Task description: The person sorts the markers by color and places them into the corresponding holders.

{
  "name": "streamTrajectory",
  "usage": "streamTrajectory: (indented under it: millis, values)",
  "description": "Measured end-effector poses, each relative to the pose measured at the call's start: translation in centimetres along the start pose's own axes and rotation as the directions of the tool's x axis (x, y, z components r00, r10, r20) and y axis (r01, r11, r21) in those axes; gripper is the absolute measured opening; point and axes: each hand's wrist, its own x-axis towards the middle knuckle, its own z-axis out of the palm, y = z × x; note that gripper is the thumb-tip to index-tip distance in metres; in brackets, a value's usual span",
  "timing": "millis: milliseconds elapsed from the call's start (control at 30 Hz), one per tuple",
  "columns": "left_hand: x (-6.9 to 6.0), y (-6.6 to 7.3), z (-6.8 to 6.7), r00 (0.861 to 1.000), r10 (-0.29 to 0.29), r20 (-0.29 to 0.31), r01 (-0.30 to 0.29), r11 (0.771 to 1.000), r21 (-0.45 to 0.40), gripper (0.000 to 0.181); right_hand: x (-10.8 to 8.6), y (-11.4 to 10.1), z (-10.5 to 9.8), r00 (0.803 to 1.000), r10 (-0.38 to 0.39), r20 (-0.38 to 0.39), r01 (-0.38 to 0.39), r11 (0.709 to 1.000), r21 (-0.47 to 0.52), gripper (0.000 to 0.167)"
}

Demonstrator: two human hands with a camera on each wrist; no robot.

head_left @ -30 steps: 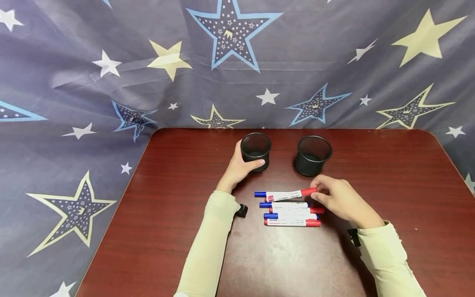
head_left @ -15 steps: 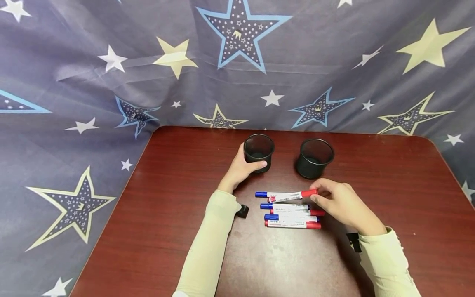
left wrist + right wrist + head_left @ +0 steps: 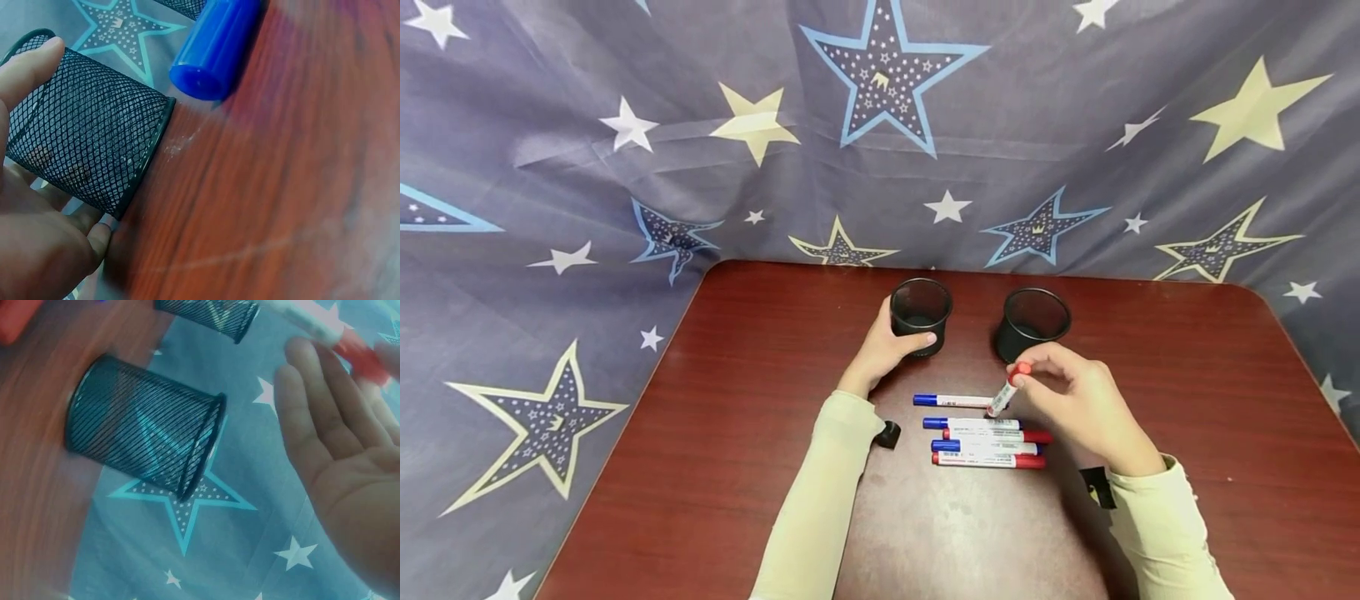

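Observation:
Near the table's far edge my left hand [image 3: 876, 350] grips a black mesh pen cup [image 3: 87, 119], its thumb over the near side and fingers around the other. My right hand [image 3: 1086, 404] pinches a red marker [image 3: 1002, 399] by its red cap end. That marker is tilted, its other end pointing down to the left, above the table. Just beyond the right hand stands a second black mesh pen cup [image 3: 144, 425]. Below lies a blue marker [image 3: 951, 401], apart from a close group of blue and red markers [image 3: 985, 447] nearer to me.
The reddish-brown wooden table [image 3: 760, 375] runs up to a grey star-patterned cloth [image 3: 1000, 108] behind it. A blue marker end [image 3: 212, 56] looms large in the left wrist view. Both pen cups stand upright, a gap between them.
My right hand has lifted the red marker from beside the top blue one and swung it from lying flat to steeply tilted. My left hand keeps its grip on the cup.

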Motion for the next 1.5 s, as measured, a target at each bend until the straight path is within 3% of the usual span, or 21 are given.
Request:
streamTrajectory:
  millis: [167,333,533,700,1100,1200,1300,1500]
  values:
    - [0.3,0.1,0.1,1.0,0.011,-0.002,-0.011,1.0,0.007,0.087,1.4,-0.9,0.1,0.997,-0.058,-0.06,0.062,0.996,0.059,0.019]
    - [0.0,-0.1,0.1,1.0,0.004,0.01,-0.004,1.0,0.025,0.088,2.8,-2.0,0.2,0.99,-0.128,-0.06,0.131,0.99,0.058,0.022]
    - [-0.5,-0.1,-0.3,0.999,0.023,-0.027,-0.021,0.997,0.078,0.086,5.0,-4.1,0.3,0.965,-0.254,-0.071,0.259,0.962,0.081,0.023]
    - [-0.5,-0.3,-0.3,0.999,0.02,-0.048,-0.017,0.998,0.053,0.082,6.8,-5.3,0.6,0.951,-0.293,-0.095,0.3,0.95,0.082,0.021]
    - [-0.2,-0.4,0.2,0.994,0.005,-0.105,0.0,0.999,0.049,0.08,11.1,-5.3,1.8,0.962,-0.253,-0.098,0.254,0.967,0.001,0.014]
    - [-0.3,-0.3,0.0,0.995,0.006,-0.098,0.0,0.998,0.059,0.081,12.4,-5.2,2.3,0.963,-0.245,-0.114,0.248,0.969,0.01,0.013]
    - [-0.4,-0.3,-0.2,0.996,0.041,-0.079,-0.036,0.997,0.066,0.084,13.7,-5.1,3.0,0.967,-0.231,-0.107,0.231,0.973,-0.007,0.013]
    - [-0.4,-0.1,-0.1,0.997,0.073,-0.038,-0.065,0.981,0.181,0.091,15.2,-4.4,4.5,0.988,-0.145,-0.052,0.142,0.988,-0.053,0.013]
